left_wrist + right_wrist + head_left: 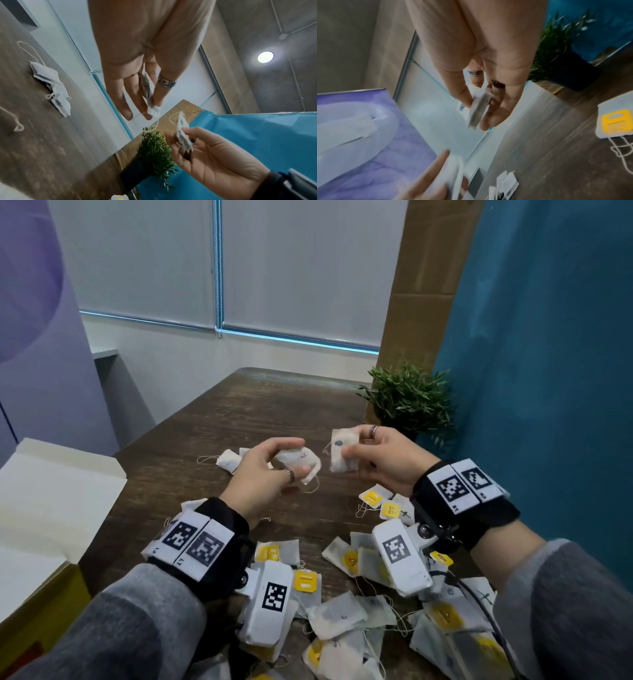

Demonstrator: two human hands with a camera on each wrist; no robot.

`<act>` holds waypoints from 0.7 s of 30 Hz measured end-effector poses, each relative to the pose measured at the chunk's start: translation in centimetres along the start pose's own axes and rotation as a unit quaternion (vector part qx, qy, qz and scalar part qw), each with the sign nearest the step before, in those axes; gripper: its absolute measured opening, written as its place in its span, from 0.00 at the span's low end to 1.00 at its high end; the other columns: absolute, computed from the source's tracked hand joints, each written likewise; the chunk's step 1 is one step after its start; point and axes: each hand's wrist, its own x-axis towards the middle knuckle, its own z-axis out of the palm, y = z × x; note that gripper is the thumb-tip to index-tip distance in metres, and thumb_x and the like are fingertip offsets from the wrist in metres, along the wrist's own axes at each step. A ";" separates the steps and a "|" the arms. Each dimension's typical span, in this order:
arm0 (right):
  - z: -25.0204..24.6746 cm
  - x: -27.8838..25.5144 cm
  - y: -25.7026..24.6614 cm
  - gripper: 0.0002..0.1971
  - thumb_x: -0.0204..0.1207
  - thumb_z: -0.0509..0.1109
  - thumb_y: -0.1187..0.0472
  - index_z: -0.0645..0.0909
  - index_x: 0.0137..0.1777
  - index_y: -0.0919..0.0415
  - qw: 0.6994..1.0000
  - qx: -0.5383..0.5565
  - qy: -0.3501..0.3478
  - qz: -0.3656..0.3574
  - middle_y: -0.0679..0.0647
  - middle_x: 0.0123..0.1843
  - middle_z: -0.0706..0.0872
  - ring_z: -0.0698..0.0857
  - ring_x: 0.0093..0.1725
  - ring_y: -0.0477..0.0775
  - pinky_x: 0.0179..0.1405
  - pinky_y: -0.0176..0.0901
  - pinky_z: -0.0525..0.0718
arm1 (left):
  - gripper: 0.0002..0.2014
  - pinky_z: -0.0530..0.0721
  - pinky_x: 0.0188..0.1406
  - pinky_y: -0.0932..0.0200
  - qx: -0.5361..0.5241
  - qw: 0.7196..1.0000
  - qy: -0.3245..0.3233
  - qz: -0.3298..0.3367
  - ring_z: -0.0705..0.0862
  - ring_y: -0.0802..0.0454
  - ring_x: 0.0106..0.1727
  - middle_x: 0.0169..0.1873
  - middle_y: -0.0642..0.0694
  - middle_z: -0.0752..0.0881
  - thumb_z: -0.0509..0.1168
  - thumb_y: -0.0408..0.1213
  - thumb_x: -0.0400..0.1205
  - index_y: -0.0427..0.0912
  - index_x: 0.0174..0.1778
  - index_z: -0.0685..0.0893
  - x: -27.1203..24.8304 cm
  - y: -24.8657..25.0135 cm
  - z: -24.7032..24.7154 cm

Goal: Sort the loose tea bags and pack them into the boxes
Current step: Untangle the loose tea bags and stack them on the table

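Above the wooden table (212, 419) my left hand (295, 457) pinches a white tea bag (310, 465) whose string hangs below it. Just to its right my right hand (351, 453) grips another white tea bag with a blue mark (340, 445), held upright. In the left wrist view the left fingers (130, 94) clamp their tea bag (147, 88), and the right hand's bag (183, 136) shows edge-on. In the blurred right wrist view a tea bag (478, 111) sits between thumb and fingers. An open box (51, 501) with a white lid and yellow side stands at the left.
A heap of loose tea bags, many with yellow tags (305, 580), covers the near table under both wrists. A few white bags (227, 461) lie beyond the left hand. A potted plant (409, 402) stands at the back right against a blue wall and a cardboard panel.
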 end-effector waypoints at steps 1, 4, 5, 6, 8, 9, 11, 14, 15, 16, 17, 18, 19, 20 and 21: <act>-0.5 0.2 -0.2 0.08 0.77 0.62 0.76 0.76 0.46 0.63 1.000 0.013 0.009 0.001 0.61 0.42 0.83 0.84 0.37 0.56 0.36 0.46 0.84 | 0.16 0.90 0.40 0.56 -0.003 1.000 0.006 0.005 0.88 0.48 0.46 0.57 0.43 0.85 0.70 0.24 0.75 0.48 0.54 0.84 0.0 -0.2 -0.1; -2.8 0.7 -0.5 0.10 0.78 0.57 0.76 0.74 0.42 0.61 0.997 0.014 0.070 0.039 0.59 0.38 0.81 0.82 0.34 0.52 0.30 0.42 0.82 | 0.18 0.86 0.31 0.67 0.002 1.000 0.012 0.018 0.85 0.55 0.41 0.53 0.45 0.85 0.69 0.21 0.76 0.51 0.50 0.85 0.0 -0.5 -0.4; -3.7 1.0 -0.4 0.11 0.79 0.57 0.74 0.73 0.40 0.60 0.994 -0.001 0.089 0.059 0.58 0.36 0.79 0.80 0.34 0.51 0.31 0.42 0.81 | 0.18 0.86 0.32 0.66 0.004 1.000 0.011 0.019 0.85 0.55 0.41 0.51 0.45 0.85 0.68 0.21 0.76 0.51 0.50 0.85 -0.1 -0.7 -0.5; -4.8 1.3 -0.1 0.11 0.79 0.58 0.73 0.72 0.38 0.60 0.991 -0.032 0.103 0.083 0.57 0.36 0.78 0.79 0.34 0.51 0.32 0.42 0.80 | 0.18 0.87 0.35 0.64 0.005 1.000 0.008 0.018 0.85 0.55 0.41 0.50 0.46 0.85 0.68 0.21 0.77 0.52 0.50 0.85 -0.1 -0.8 -0.6; -6.5 2.0 0.8 0.10 0.80 0.62 0.69 0.74 0.37 0.59 0.974 -0.149 0.111 0.129 0.58 0.36 0.79 0.79 0.35 0.53 0.31 0.41 0.81 | 0.16 0.88 0.44 0.55 0.005 1.000 -0.003 0.006 0.85 0.53 0.41 0.46 0.47 0.85 0.68 0.24 0.77 0.52 0.50 0.86 -0.2 -1.0 -0.7; -7.4 2.5 1.4 0.08 0.79 0.65 0.67 0.76 0.37 0.60 0.955 -0.235 0.109 0.145 0.60 0.38 0.81 0.81 0.37 0.55 0.32 0.41 0.82 | 0.15 0.87 0.47 0.52 0.004 1.000 -0.007 -0.001 0.84 0.52 0.40 0.45 0.46 0.86 0.68 0.24 0.78 0.52 0.51 0.86 -0.2 -1.1 -0.8; -8.5 3.3 2.5 0.05 0.74 0.71 0.61 0.80 0.39 0.61 0.886 -0.424 0.073 0.174 0.62 0.43 0.85 0.83 0.40 0.57 0.40 0.46 0.82 | 0.14 0.86 0.45 0.54 0.007 1.000 -0.013 -0.013 0.84 0.55 0.37 0.43 0.46 0.86 0.65 0.25 0.80 0.51 0.51 0.86 0.0 -1.3 -1.0; -8.0 3.8 3.6 0.13 0.68 0.75 0.54 0.85 0.50 0.59 0.803 -0.561 0.022 0.201 0.59 0.46 0.89 0.85 0.41 0.55 0.43 0.47 0.85 | 0.14 0.85 0.32 0.64 0.002 0.999 -0.027 -0.033 0.86 0.61 0.32 0.39 0.47 0.87 0.60 0.26 0.83 0.49 0.51 0.86 0.3 -1.5 -1.3; -7.5 4.0 3.9 0.15 0.69 0.74 0.54 0.84 0.55 0.59 0.792 -0.575 0.001 0.204 0.58 0.47 0.87 0.84 0.40 0.53 0.39 0.43 0.83 | 0.14 0.85 0.30 0.66 -0.002 0.999 -0.034 -0.043 0.87 0.62 0.31 0.39 0.47 0.87 0.59 0.27 0.84 0.49 0.51 0.86 0.4 -1.6 -1.4; -6.9 4.2 4.2 0.17 0.71 0.74 0.56 0.82 0.59 0.59 0.781 -0.588 -0.021 0.208 0.56 0.48 0.85 0.82 0.40 0.51 0.34 0.38 0.79 | 0.14 0.84 0.29 0.67 -0.004 0.998 -0.038 -0.050 0.87 0.62 0.30 0.39 0.47 0.87 0.59 0.27 0.84 0.49 0.52 0.86 0.4 -1.7 -1.5; -6.5 4.5 4.5 0.16 0.74 0.72 0.58 0.81 0.61 0.61 0.770 -0.601 -0.039 0.209 0.56 0.49 0.84 0.80 0.43 0.50 0.30 0.33 0.74 | 0.14 0.85 0.29 0.67 -0.005 0.998 -0.039 -0.056 0.87 0.62 0.30 0.40 0.47 0.87 0.58 0.26 0.84 0.48 0.52 0.85 0.4 -1.7 -1.5; -6.2 4.9 4.9 0.15 0.75 0.71 0.61 0.81 0.61 0.62 0.763 -0.613 -0.053 0.200 0.55 0.48 0.83 0.78 0.45 0.49 0.27 0.30 0.70 | 0.14 0.87 0.31 0.66 -0.007 0.997 -0.040 -0.063 0.87 0.61 0.32 0.41 0.46 0.87 0.58 0.26 0.85 0.48 0.53 0.85 0.4 -1.6 -1.6; -5.9 5.0 5.0 0.11 0.76 0.70 0.61 0.81 0.57 0.62 0.760 -0.621 -0.053 0.185 0.52 0.44 0.82 0.78 0.46 0.48 0.26 0.29 0.69 | 0.14 0.88 0.34 0.64 -0.009 0.997 -0.040 -0.071 0.87 0.58 0.36 0.43 0.45 0.87 0.57 0.26 0.85 0.47 0.53 0.85 0.4 -1.6 -1.7; -5.7 5.1 5.0 0.07 0.75 0.70 0.60 0.82 0.51 0.61 0.765 -0.622 -0.042 0.161 0.49 0.40 0.81 0.78 0.46 0.49 0.27 0.29 0.70 | 0.14 0.88 0.36 0.61 -0.008 0.996 -0.041 -0.079 0.87 0.55 0.39 0.44 0.44 0.87 0.57 0.26 0.85 0.47 0.53 0.85 0.4 -1.6 -1.8; -5.6 5.2 4.8 0.06 0.73 0.72 0.58 0.81 0.46 0.59 0.776 -0.617 -0.025 0.128 0.48 0.37 0.81 0.81 0.45 0.50 0.29 0.32 0.73 | 0.14 0.88 0.37 0.60 -0.002 0.995 -0.042 -0.085 0.87 0.53 0.40 0.45 0.44 0.87 0.57 0.26 0.85 0.47 0.54 0.85 0.4 -1.6 -1.8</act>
